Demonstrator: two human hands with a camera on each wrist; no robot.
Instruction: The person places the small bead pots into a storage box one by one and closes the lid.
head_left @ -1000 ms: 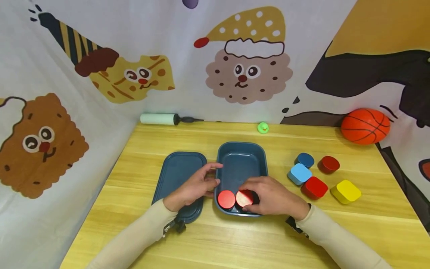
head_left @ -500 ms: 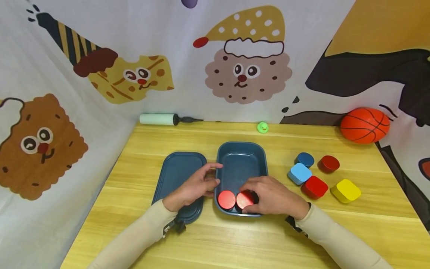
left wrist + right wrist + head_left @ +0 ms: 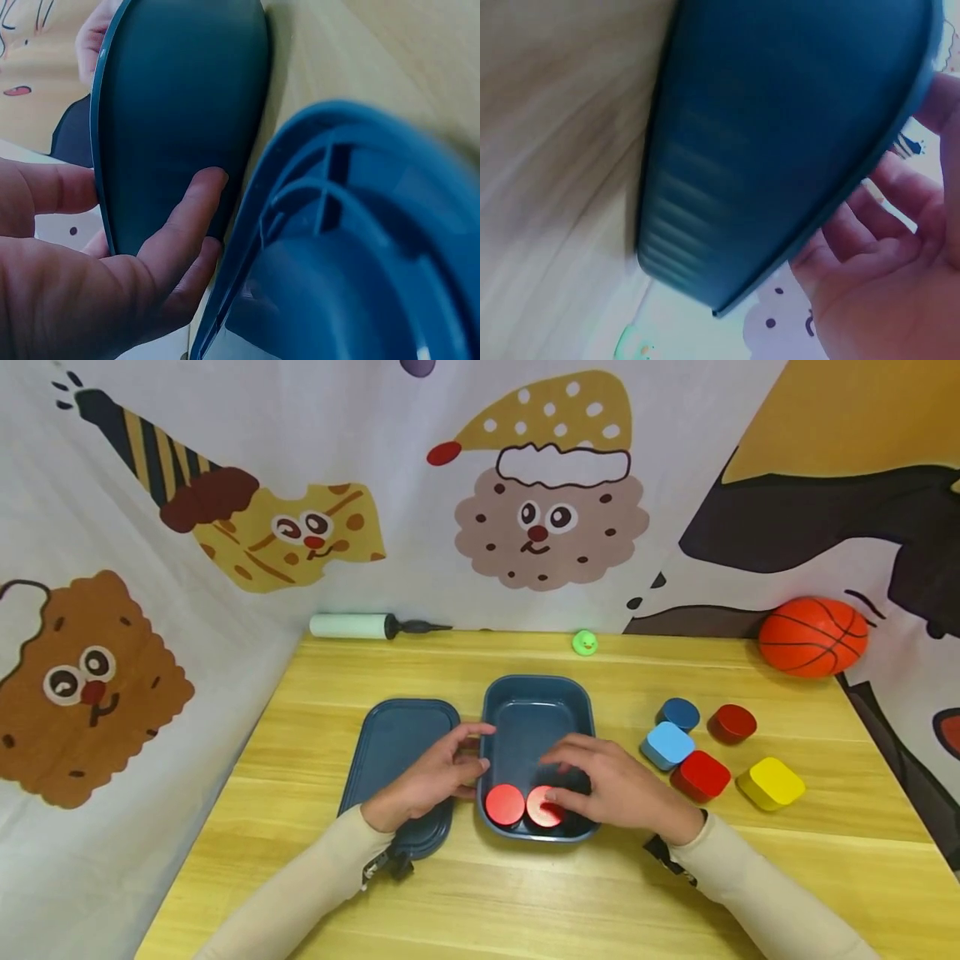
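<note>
A dark blue rectangular box point(image 3: 527, 735) sits mid-table, with two round red blocks, a left one point(image 3: 505, 805) and a right one point(image 3: 542, 816), side by side at its near end. My left hand point(image 3: 441, 774) touches the box's left side; in the left wrist view its fingers point(image 3: 184, 221) lie along the outer wall. Over the near right part of the box is my right hand point(image 3: 617, 783), fingers spread and thumb overlapping the right red block. Seen from the right wrist, this hand point(image 3: 889, 277) is beyond the box's rim with nothing in its fingers.
The matching blue lid point(image 3: 401, 739) lies left of the box, partly under my left forearm. To the right are light blue point(image 3: 667, 746), dark blue point(image 3: 679, 713), red point(image 3: 701, 777), dark red point(image 3: 732, 724) and yellow point(image 3: 771, 783) blocks. A pump point(image 3: 352, 626), green duck point(image 3: 585, 642) and ball point(image 3: 813, 637) line the back.
My right hand has let go of the right red block, its fingers spreading and lifting up and slightly right. The left hand stays at the box's side.
</note>
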